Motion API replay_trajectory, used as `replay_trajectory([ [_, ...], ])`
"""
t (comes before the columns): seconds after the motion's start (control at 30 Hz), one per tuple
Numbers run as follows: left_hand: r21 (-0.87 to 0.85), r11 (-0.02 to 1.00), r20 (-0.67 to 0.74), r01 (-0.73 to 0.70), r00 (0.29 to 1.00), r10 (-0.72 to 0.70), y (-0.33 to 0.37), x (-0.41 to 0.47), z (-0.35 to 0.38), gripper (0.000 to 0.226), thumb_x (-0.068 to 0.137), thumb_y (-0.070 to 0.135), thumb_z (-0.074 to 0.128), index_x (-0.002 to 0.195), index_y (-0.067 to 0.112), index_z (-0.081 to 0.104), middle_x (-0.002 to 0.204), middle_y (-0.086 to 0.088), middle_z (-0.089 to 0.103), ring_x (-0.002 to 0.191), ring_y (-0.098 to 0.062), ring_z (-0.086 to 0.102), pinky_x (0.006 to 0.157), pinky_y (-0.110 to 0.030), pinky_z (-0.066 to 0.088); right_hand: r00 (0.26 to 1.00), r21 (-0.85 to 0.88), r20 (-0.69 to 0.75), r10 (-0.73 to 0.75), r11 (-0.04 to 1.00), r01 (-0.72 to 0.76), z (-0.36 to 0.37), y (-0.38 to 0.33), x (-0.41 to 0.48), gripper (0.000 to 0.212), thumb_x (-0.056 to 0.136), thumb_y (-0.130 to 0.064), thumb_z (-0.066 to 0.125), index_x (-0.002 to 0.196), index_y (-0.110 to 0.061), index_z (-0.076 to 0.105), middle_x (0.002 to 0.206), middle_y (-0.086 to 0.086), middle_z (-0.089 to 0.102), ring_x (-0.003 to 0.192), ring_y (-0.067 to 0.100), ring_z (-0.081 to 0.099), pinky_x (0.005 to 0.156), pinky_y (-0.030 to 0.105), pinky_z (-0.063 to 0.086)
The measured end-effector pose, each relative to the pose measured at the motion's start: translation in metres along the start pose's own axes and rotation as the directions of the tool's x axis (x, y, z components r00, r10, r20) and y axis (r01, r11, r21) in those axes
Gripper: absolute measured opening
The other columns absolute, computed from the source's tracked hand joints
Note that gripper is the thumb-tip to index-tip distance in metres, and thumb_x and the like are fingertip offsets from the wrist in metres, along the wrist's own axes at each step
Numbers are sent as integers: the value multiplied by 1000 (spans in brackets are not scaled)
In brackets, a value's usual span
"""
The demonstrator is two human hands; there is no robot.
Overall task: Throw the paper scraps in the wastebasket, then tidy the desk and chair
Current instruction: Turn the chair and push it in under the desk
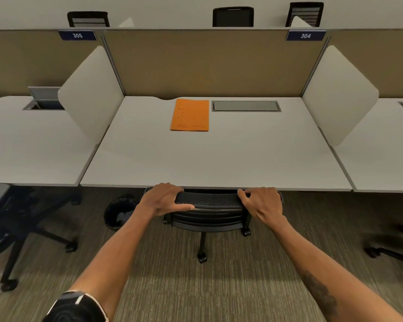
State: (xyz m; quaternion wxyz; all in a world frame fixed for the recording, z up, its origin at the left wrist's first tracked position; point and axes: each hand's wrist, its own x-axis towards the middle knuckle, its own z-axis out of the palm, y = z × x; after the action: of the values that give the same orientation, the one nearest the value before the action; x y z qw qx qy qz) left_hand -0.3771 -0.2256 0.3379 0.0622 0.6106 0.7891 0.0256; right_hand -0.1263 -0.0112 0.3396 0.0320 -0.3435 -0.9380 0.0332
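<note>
A black office chair (209,206) stands tucked under the front edge of the white desk (219,156). My left hand (164,198) grips the left end of its mesh backrest top, and my right hand (262,202) grips the right end. An orange folder (190,115) lies flat near the back of the desk. A black wastebasket (119,212) sits on the carpet under the desk's left front corner, partly hidden by my left forearm.
A closed grey cable hatch (246,106) is set into the desk beside the folder. White side dividers (91,94) (340,94) and a tan back panel bound the desk. Another black chair (12,226) stands at the left; a chair base (391,252) shows at the right.
</note>
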Motion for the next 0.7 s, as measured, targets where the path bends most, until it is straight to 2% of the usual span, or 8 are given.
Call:
replay_trajectory([
  [0.13,-14,1000,0,0,1000,0,4,2,0,78,78,92,30,72,18,56,61,5,57,55,-15,54,54,-25,36,1000,-1,5,-10,1000,10,1,4,2,69,92,-61,23,46,-16,48,41,-3,49,41,15,47,63,32,43],
  [0.23,-16,1000,5,6,1000,-6,4,3,-1,80,77,92,29,72,17,55,62,4,58,56,-17,55,55,-26,38,1000,3,6,-29,1000,29,0,5,5,70,92,-61,22,47,-15,49,41,-1,50,41,16,47,61,31,39],
  [0.33,-5,1000,-5,3,1000,-3,4,4,-1,79,77,91,30,71,16,54,61,3,57,56,-17,55,53,-25,35,999,15,10,-36,999,36,1,8,8,72,93,-61,21,51,-14,55,42,-1,51,42,15,49,64,31,43],
  [0.5,-21,1000,-7,-14,1000,13,3,7,-2,78,78,90,31,74,17,56,63,4,57,55,-14,52,52,-22,31,1000,15,-3,-29,999,29,5,11,13,70,93,-62,24,44,-17,46,38,-1,48,39,15,48,61,30,40],
  [0.7,-41,999,-3,19,1000,-19,1,8,0,80,77,92,27,78,18,57,67,5,60,58,-14,54,57,-28,43,1000,9,-11,-18,1000,18,10,10,17,71,93,-61,28,44,-15,48,36,-1,45,37,13,45,57,30,44],
])
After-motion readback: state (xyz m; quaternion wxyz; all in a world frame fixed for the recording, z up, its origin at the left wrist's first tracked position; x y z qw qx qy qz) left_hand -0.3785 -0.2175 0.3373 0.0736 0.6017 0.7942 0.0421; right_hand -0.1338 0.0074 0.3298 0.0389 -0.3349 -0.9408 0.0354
